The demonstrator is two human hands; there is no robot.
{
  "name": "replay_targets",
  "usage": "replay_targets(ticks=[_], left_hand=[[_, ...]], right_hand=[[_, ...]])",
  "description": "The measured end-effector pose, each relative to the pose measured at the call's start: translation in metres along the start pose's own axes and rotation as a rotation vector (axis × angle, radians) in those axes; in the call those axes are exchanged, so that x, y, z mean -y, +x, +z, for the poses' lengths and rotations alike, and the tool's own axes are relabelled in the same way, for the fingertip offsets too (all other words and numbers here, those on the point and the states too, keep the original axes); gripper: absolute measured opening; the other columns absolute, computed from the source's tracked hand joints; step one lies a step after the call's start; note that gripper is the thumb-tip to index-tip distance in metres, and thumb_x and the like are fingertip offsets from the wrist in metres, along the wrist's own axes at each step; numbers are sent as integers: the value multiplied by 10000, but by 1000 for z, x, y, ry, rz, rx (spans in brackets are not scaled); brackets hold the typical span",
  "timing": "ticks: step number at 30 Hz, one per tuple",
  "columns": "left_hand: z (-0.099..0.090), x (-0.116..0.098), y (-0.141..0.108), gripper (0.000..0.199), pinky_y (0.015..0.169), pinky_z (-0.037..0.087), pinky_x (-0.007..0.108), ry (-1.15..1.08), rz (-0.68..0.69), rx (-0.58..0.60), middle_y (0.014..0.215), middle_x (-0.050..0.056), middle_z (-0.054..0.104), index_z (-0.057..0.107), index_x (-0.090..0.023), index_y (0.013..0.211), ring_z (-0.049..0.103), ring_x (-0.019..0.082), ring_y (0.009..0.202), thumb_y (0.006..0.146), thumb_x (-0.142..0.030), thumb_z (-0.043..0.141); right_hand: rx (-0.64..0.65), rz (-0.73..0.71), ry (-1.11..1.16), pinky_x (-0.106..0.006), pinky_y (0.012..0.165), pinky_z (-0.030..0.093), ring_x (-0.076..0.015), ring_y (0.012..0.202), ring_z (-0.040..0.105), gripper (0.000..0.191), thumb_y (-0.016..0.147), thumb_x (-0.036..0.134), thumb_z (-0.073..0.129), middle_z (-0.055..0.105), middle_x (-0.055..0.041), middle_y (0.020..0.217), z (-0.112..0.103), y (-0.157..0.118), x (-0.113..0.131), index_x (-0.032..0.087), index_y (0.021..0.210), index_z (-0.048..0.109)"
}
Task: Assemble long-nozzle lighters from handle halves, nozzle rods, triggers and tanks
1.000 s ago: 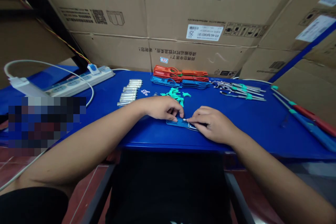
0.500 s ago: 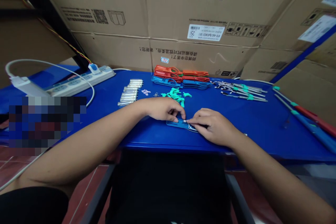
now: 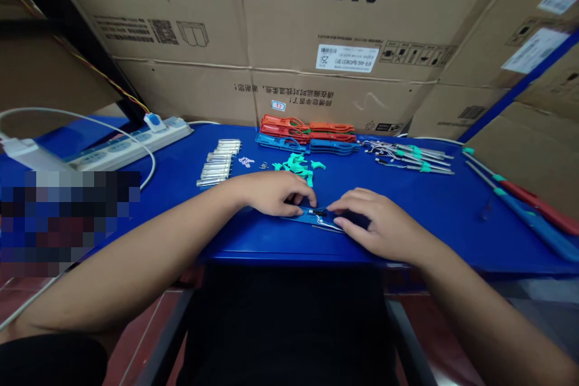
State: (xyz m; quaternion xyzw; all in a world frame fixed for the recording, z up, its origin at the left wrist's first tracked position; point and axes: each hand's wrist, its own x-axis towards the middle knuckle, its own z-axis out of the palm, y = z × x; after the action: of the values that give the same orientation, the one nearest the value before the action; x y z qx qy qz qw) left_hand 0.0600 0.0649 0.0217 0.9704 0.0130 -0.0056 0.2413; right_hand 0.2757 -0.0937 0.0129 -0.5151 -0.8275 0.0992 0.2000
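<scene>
A flat blue plastic shell [image 3: 299, 217] lies near the front edge of the blue table. Thin white wires and a small black part [image 3: 319, 213] rest on it. My left hand [image 3: 279, 194] grips the shell's left end between thumb and fingers. At the shell's right end is my right hand [image 3: 366, 220], thumb and fingers apart, its fingertips by the wires with nothing visibly held. Just behind my left hand sit several loose green pieces [image 3: 296, 164].
Orange, red and blue shells [image 3: 307, 132] are stacked at the back. Silvery cylinders [image 3: 218, 163] stand left; metal rods with wires [image 3: 418, 157] lie right. A power strip [image 3: 136, 146] is back left, red and blue long tools [image 3: 534, 208] far right. Cardboard [image 3: 289, 30] rises behind.
My right thumb and fingers have spread and drawn back slightly from the wires, so the black part shows. My left hand stays on the shell. The whole view has shifted a little.
</scene>
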Motion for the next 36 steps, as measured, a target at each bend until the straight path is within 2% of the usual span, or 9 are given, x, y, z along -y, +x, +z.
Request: replay_targets(ticks=[4, 7, 14, 21, 27, 33, 36], left_hand=[[2, -12, 4, 249, 859, 475, 288, -3, 165, -112, 995, 78, 636, 665, -186, 1136, 607, 174, 927, 897, -238, 623], [7, -16, 8, 202, 873, 476, 302, 17, 210, -91, 985, 76, 635, 689, -198, 1071, 602, 191, 949, 873, -228, 662], [12, -12, 8, 168, 851, 486, 287, -10, 173, -52, 1005, 72, 620, 694, -191, 1042, 601, 175, 927, 887, -249, 667], [12, -10, 8, 147, 859, 486, 290, -63, 177, -64, 1002, 66, 640, 715, -208, 1014, 613, 173, 928, 876, -243, 679], [12, -9, 8, 154, 858, 481, 282, -79, 169, -45, 1007, 73, 649, 722, -193, 1018, 615, 167, 920, 878, -244, 682], [11, -12, 8, 131, 828, 478, 266, -89, 161, -34, 988, 55, 646, 734, -215, 990, 612, 157, 898, 868, -228, 688], [11, -12, 8, 124, 819, 476, 258, -97, 164, -35, 979, 55, 646, 740, -220, 984, 613, 152, 889, 873, -228, 685]], right_hand=[[-56, 55, -72, -393, 866, 484, -223, 946, 613, 202, 905, 310, 634, 705, -75, 1019, 8, -20, 3, 200, 1069, 678], [-77, 53, -116, -391, 836, 470, -221, 905, 604, 146, 924, 280, 598, 706, -67, 949, 18, -26, 5, 198, 1015, 679], [-118, 64, -97, -378, 783, 452, -204, 825, 578, 132, 934, 228, 543, 689, -55, 858, 24, -22, 4, 196, 882, 660], [-126, 54, 8, -373, 809, 466, -188, 811, 600, 112, 944, 214, 538, 703, -52, 891, 20, -20, 2, 202, 914, 645], [-36, -12, 47, -361, 822, 475, -193, 872, 611, 225, 952, 175, 511, 713, -55, 944, 14, -19, 2, 224, 1056, 704], [11, 6, 82, -341, 815, 476, -183, 870, 617, 228, 940, 157, 515, 720, -47, 926, 8, -13, 8, 221, 1025, 717], [51, 45, 113, -309, 770, 477, -172, 860, 624, 171, 914, 188, 584, 713, -37, 892, 5, -9, 9, 229, 995, 728]])
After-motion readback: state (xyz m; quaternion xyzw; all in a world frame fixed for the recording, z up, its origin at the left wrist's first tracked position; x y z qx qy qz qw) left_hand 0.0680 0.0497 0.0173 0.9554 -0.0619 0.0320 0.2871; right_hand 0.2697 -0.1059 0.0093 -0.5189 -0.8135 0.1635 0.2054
